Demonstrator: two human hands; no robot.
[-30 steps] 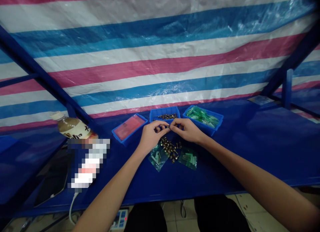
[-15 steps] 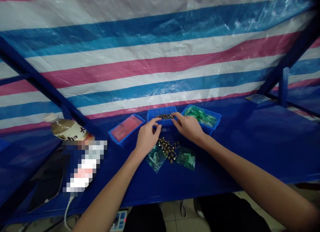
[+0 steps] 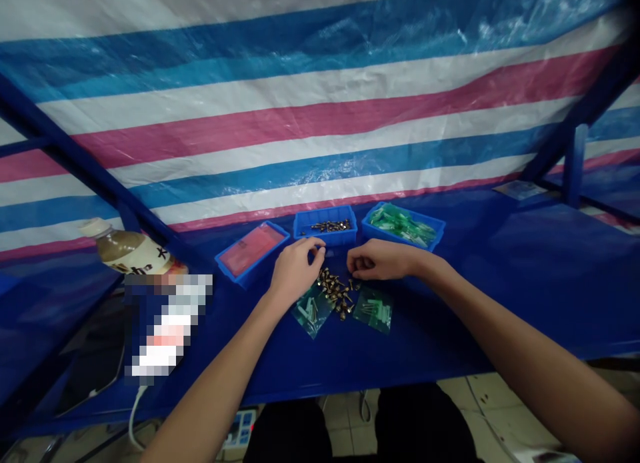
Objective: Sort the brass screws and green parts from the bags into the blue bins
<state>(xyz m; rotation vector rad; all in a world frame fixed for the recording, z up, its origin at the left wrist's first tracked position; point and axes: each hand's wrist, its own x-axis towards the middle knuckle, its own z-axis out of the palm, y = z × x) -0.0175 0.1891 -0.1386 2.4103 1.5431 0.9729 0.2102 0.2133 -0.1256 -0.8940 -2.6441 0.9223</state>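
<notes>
A loose pile of brass-coloured screws [image 3: 337, 293] lies on the blue table, in front of a blue bin [image 3: 325, 238] with more screws in it. Beside the pile's upper left is my left hand [image 3: 296, 266], its thumb and fingertips curled close together; anything between them is hidden. My right hand [image 3: 383, 259] is closed at the pile's upper right, and what its bent fingers hold cannot be made out. Two small clear bags flank the pile: the left bag [image 3: 312, 311] and the right bag [image 3: 374, 310] contain pale plugs and screws.
A blue bin [image 3: 241, 276] with a flat pink stack stands at left. Another blue bin [image 3: 438, 235] carries green-tinted bags. Further left are a bottle [image 3: 133, 253], a dark tablet [image 3: 95, 363] and a blurred white object with a cable [image 3: 134, 416]. Striped sheeting [image 3: 320, 126] hangs behind.
My right hand has come back from the screw bin to beside the loose pile, and its fingers have closed. My left hand has withdrawn slightly from the bin. The view has shifted a little.
</notes>
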